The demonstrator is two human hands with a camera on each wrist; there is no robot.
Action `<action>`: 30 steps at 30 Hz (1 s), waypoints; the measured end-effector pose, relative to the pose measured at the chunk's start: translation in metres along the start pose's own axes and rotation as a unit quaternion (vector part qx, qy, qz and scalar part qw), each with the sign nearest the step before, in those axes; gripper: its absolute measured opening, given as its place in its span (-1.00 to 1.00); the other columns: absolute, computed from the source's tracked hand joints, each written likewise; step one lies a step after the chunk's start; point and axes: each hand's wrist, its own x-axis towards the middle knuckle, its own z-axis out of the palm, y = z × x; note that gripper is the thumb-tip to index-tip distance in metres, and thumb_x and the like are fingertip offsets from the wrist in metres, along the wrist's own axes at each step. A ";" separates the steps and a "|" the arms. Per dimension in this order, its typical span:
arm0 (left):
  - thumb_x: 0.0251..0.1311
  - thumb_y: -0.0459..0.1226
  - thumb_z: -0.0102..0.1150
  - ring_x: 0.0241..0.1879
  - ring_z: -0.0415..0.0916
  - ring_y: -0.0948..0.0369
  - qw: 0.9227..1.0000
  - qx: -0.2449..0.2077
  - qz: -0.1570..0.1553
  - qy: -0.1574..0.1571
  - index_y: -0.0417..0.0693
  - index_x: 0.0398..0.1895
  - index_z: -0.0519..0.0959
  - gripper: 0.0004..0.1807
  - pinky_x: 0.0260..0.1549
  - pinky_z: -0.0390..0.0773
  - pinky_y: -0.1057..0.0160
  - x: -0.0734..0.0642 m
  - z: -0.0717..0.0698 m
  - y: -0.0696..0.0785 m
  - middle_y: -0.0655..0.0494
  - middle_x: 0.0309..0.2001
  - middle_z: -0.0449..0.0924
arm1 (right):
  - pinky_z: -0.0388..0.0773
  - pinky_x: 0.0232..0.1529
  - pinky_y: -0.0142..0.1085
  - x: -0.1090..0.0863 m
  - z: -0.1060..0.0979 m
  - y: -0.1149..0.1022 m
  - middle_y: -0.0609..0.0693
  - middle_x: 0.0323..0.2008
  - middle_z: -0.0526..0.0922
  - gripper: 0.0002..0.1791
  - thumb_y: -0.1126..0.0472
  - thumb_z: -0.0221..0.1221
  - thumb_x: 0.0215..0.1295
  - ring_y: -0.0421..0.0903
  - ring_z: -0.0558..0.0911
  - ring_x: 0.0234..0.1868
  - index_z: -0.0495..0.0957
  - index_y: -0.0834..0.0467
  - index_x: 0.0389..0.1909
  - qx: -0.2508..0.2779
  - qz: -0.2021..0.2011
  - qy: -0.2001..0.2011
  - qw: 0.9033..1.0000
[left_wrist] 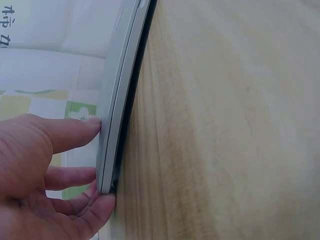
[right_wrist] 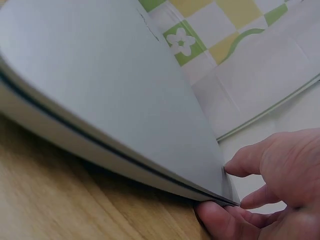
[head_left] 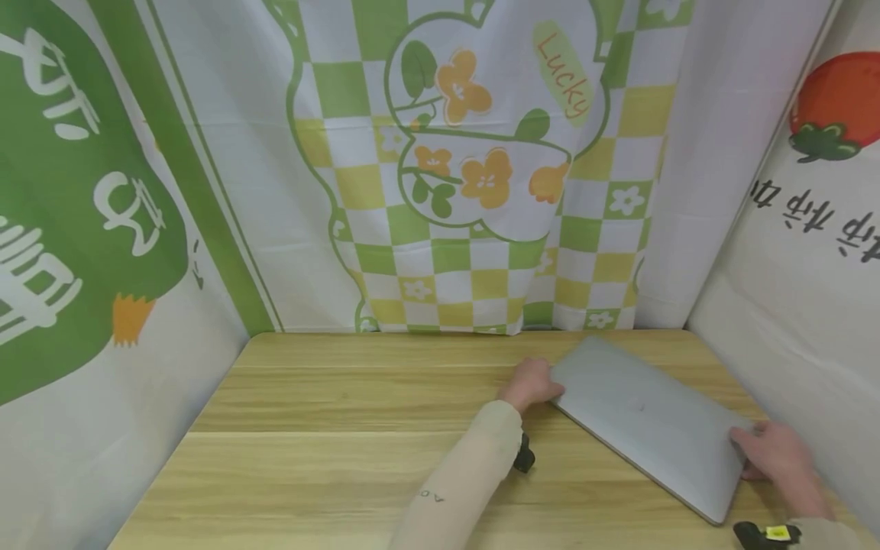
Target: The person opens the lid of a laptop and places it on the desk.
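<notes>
A closed silver laptop [head_left: 646,420] lies at a slant over the right part of the wooden table, its lid facing up. My left hand [head_left: 532,383] grips its left end; in the left wrist view the thumb [left_wrist: 75,132] presses the lid side and other fingers curl round the edge and under it. At the opposite end my right hand [head_left: 780,458] pinches the laptop, thumb on top. The right wrist view shows fingers [right_wrist: 220,217] tucked beneath the base, where a dark gap separates part of the laptop from the wood.
The wooden table [head_left: 330,412] extends to the left of the laptop. Behind it hangs a green and yellow checked cloth [head_left: 481,260], and printed cloth walls [head_left: 791,321] close in both sides. Black wrist cameras [head_left: 524,454] sit at both cuffs.
</notes>
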 end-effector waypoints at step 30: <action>0.05 -0.12 0.42 -0.59 0.28 0.26 0.997 -0.075 -0.020 -0.024 -0.12 -0.47 0.58 -0.72 -0.61 0.38 0.35 -0.007 -0.008 -0.020 0.20 -0.58 0.39 | 0.65 -0.41 -0.18 0.006 0.009 -0.012 0.43 -0.32 0.63 -0.16 0.02 -0.05 0.39 -0.12 0.67 -0.64 -0.01 0.73 0.27 0.028 -0.022 0.018 0.999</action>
